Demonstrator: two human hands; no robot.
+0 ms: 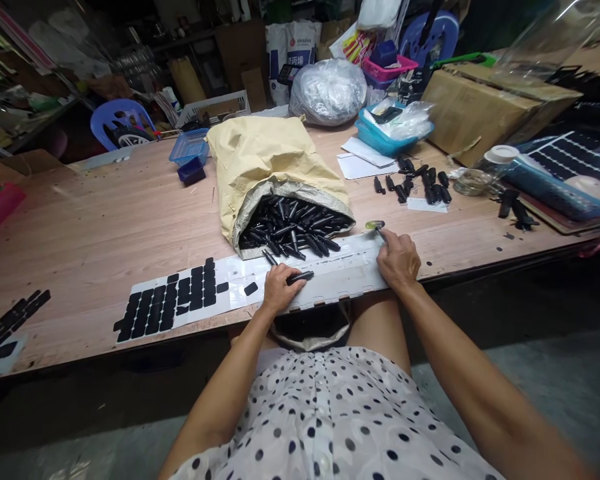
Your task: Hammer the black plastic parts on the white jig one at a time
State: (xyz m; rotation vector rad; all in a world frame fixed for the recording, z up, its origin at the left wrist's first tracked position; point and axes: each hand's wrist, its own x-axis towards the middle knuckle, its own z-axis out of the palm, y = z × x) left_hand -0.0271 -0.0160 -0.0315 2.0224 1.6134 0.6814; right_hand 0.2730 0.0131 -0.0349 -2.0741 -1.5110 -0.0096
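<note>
My left hand (pixel 279 291) rests at the front of the table, its fingers closed on a slim black tapered plastic piece (pixel 301 277). Another such piece lies just behind those fingers. To the right, my right hand (pixel 400 260) grips a small tool with a clear yellowish end (pixel 375 225); its full shape is hidden by the fingers. A long pale cardboard strip (pixel 345 275) lies between both hands. Behind it, a yellow paper sack (pixel 275 150) lies on its side, its mouth towards me and full of black tapered pieces (pixel 293 227).
Sheets of black stickers (pixel 147 310) lie left of my left hand. Several black parts (pixel 425 183) are scattered at the right, near a teal basket (pixel 393 137) and a cardboard box (pixel 480 110). An open bag (pixel 310 341) hangs below the table edge at my lap.
</note>
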